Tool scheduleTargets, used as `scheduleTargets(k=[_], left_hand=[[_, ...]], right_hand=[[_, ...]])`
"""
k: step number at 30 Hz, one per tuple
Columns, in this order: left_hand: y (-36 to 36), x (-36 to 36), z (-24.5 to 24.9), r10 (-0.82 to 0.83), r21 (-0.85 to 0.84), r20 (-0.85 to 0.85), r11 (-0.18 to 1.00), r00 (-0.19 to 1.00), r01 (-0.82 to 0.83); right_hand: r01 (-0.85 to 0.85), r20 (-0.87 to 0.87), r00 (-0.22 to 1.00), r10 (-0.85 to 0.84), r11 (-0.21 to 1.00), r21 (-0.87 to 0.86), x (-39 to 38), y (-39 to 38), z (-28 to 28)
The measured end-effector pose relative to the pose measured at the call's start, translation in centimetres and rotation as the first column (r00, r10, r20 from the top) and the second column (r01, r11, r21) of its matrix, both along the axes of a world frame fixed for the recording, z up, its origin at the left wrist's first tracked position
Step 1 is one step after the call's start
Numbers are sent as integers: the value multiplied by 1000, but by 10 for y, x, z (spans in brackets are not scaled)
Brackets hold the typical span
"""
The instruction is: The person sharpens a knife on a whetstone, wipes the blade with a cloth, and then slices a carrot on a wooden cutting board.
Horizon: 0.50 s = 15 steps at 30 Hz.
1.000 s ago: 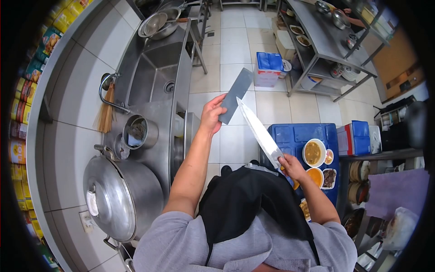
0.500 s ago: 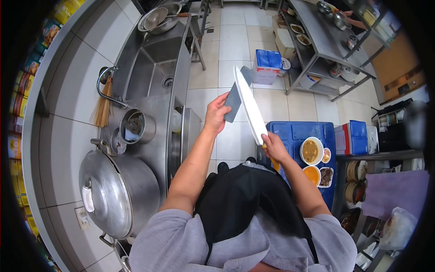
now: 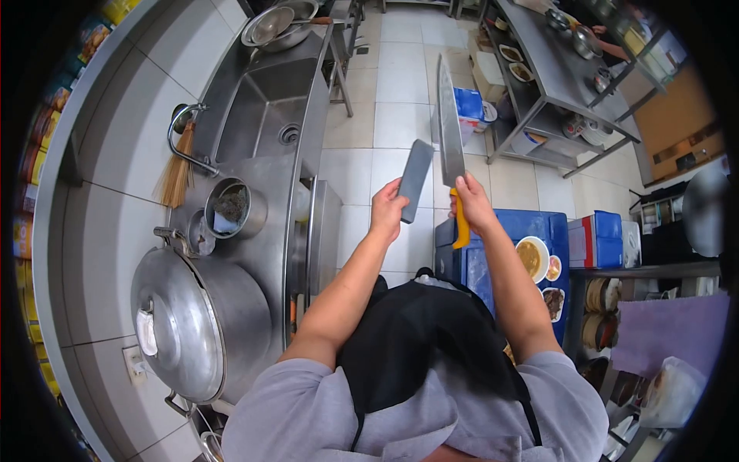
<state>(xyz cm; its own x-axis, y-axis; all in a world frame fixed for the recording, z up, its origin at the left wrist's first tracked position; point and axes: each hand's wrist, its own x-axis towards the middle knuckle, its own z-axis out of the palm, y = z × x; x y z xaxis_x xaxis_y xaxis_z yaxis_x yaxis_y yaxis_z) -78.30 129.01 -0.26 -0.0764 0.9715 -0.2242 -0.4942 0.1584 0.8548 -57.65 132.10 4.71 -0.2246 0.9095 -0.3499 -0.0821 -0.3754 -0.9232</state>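
Note:
My left hand (image 3: 389,206) grips the lower end of a grey sharpening stone (image 3: 416,177), which tilts up and away from me. In my right hand (image 3: 472,204) is a large knife, its yellow handle (image 3: 461,223) wrapped by my fingers. The long knife blade (image 3: 449,123) points up and forward, to the right of the stone. A gap separates blade and stone. Below my right forearm, a blue chest (image 3: 493,262) carries a bowl of soup (image 3: 531,258), a small cup (image 3: 553,268) and a dish of dark food (image 3: 553,302).
At left runs a steel counter with a sink (image 3: 265,115), a metal pot (image 3: 242,212) and a big lidded pot (image 3: 196,323). Another person's hand (image 3: 596,35) shows by a steel table (image 3: 562,69) at the far right. A blue-topped box (image 3: 468,104) stands on the tiled floor.
The knife has come off the stone, moving right and turning more upright, so its yellow handle now shows. My left hand has shifted slightly right and down with the stone.

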Motion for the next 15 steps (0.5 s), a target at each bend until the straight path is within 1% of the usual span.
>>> scheduleTargets(k=[1, 2, 3, 4, 5, 6, 8, 10, 12, 13, 15], left_hand=[[2, -4, 0, -2, 6, -4, 1000, 1000, 2], [3, -7, 0, 45, -41, 7, 998, 999, -45], [4, -8, -1, 90, -90, 17, 992, 996, -88], [6, -8, -3, 80, -86, 16, 993, 997, -78], [8, -7, -6, 111, -83, 42, 991, 993, -108], [11, -6, -8, 144, -81, 68, 987, 987, -138], [14, -5, -6, 155, -101, 86, 984, 984, -147], [16, -6, -1, 178, -125, 105, 978, 978, -165], [13, -6, 5, 151, -68, 126, 987, 981, -143], [13, -7, 5, 152, -71, 124, 987, 981, -144], [13, -7, 5, 124, -41, 92, 992, 988, -121]], right_hand=[[-39, 95, 995, 35, 998, 45, 3, 2, 5], [-77, 190, 980, 60, 993, 85, 4, 4, 9], [-68, 187, 981, 50, 994, 90, 4, 7, 3], [-195, 491, 871, -13, 909, 369, -1, 10, 0], [-389, 713, 680, -171, 740, 548, -3, 12, -1], [-383, 712, 679, -179, 741, 551, -5, 9, -4], [-461, 891, 449, -65, 838, 293, -33, -8, 27], [-480, 894, 442, -68, 824, 300, -49, -15, 26], [-501, 898, 436, -63, 811, 301, -59, -16, 21], [-511, 899, 435, -57, 806, 298, -64, -15, 18], [-525, 898, 439, -27, 803, 281, -66, -12, 13]])
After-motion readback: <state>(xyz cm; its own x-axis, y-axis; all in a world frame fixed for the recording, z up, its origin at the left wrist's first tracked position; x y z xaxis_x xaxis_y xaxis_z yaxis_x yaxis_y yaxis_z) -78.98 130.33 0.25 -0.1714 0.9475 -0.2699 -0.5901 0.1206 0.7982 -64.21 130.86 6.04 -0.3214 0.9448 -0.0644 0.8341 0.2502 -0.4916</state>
